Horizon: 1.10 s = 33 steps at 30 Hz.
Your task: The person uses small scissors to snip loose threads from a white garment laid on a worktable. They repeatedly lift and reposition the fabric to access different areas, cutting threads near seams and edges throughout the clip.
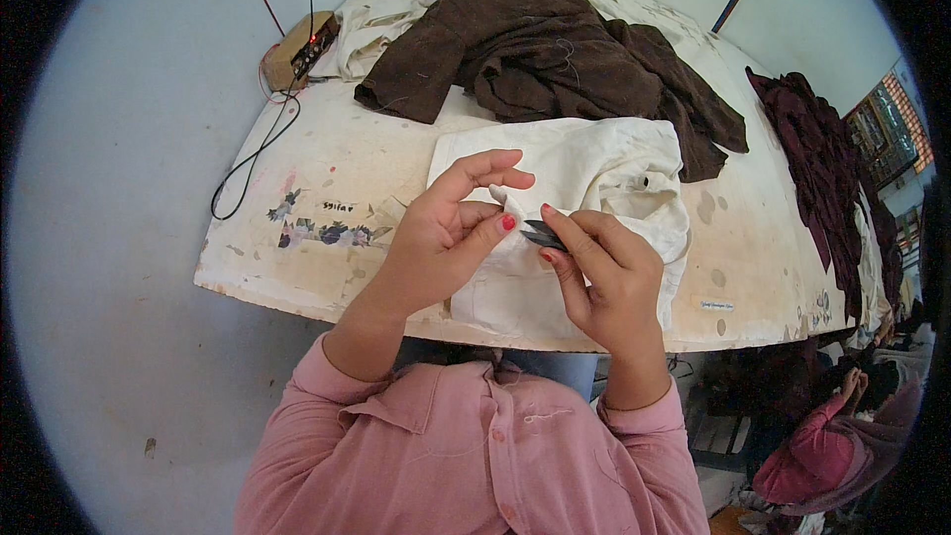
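Observation:
A white garment lies bunched on the table in front of me. My left hand pinches a small raised bit of its cloth between thumb and finger, with the other fingers held out above. My right hand grips small black thread snips, their blades pointing left, close to the pinched cloth. Whether the blades touch the cloth I cannot tell. Most of the snips' body is hidden inside my right fingers.
The worn pale table holds a dark brown garment pile at the back. A wooden box with cables sits at the far left. Maroon cloth hangs over the right edge. Another person in pink is at lower right.

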Available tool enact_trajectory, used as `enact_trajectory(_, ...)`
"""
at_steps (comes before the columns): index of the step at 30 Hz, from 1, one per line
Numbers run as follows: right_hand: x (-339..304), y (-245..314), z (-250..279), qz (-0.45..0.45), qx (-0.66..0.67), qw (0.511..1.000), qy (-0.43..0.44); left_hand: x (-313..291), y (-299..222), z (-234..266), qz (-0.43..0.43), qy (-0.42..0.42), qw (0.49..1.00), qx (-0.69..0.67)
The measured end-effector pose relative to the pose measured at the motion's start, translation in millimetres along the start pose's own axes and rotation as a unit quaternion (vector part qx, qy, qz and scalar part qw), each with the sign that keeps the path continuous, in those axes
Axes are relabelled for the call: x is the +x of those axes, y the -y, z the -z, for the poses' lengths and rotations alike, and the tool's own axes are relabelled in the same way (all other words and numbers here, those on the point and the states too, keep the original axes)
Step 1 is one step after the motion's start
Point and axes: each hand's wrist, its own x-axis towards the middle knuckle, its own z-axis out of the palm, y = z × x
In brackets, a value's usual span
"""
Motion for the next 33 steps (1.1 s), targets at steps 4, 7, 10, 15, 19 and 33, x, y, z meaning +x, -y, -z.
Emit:
enact_trajectory(4, 0, 0, 1, 0.008, -0.02, 1.0, -0.004, 0, -1, 1, -0.007, 0.001, 1.0, 0.013)
enact_trajectory(7, 0, 1, 2, 0.008, -0.034, 0.999, -0.007, 0, 2, 1, -0.014, -0.02, 1.0, -0.003)
enact_trajectory(10, 1, 1, 3, 0.012, -0.037, 0.999, -0.008, -1, 1, 2, -0.009, -0.023, 1.0, -0.005)
enact_trajectory(15, 0, 3, 3, 0.014, -0.039, 0.999, -0.007, -1, -2, 0, 0.008, -0.031, 0.999, -0.014)
enact_trajectory(19, 0, 3, 1, 0.012, -0.025, 1.0, -0.005, -1, -5, -4, 0.02, -0.029, 0.999, -0.003)
enact_trajectory(33, -9, -11, -12, -0.061, 0.074, 0.995, -0.027, -3, -7, -3, 0.029, -0.022, 0.999, -0.006)
